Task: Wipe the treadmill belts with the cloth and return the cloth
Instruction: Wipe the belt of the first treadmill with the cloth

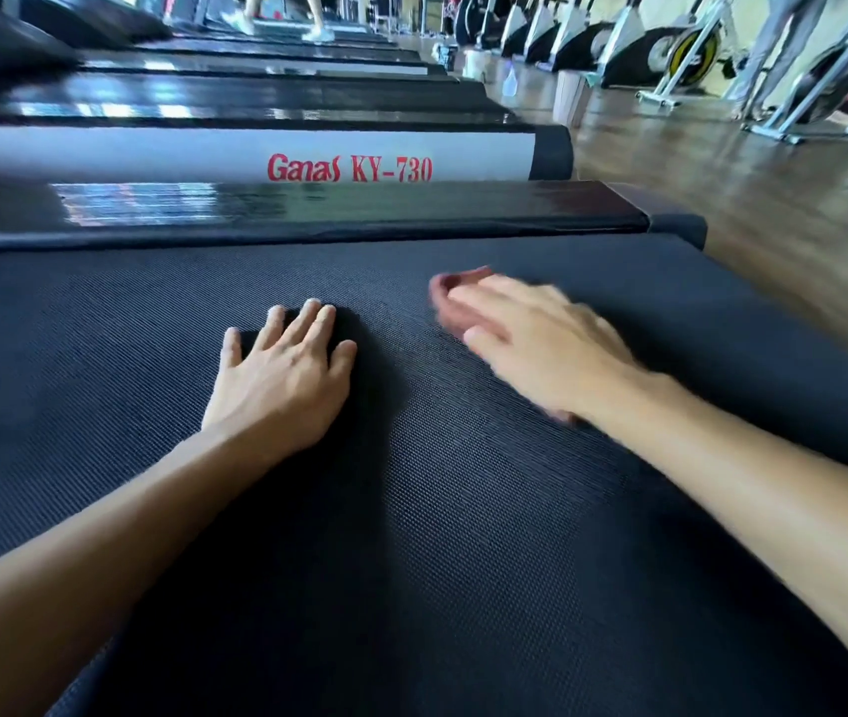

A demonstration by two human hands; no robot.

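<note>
Only one view here, head-worn. It sits low over the dark textured treadmill belt (411, 509) and looks forward and down along both bare forearms. It's really close: the belt fills the lower half, with the left hand (282, 375) and right hand (530, 344) mid-frame. The wide lens is tilted, so the grey side rail with red lettering (235, 157) and the glossy wooden floor (722, 188) slant across the top.

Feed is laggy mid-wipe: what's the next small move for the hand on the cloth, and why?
Probably sweep the right hand and reddish cloth across the belt toward the left hand: the cloth is pressed flat beneath that blurred hand, and the left hand rests flat, bracing.
</note>
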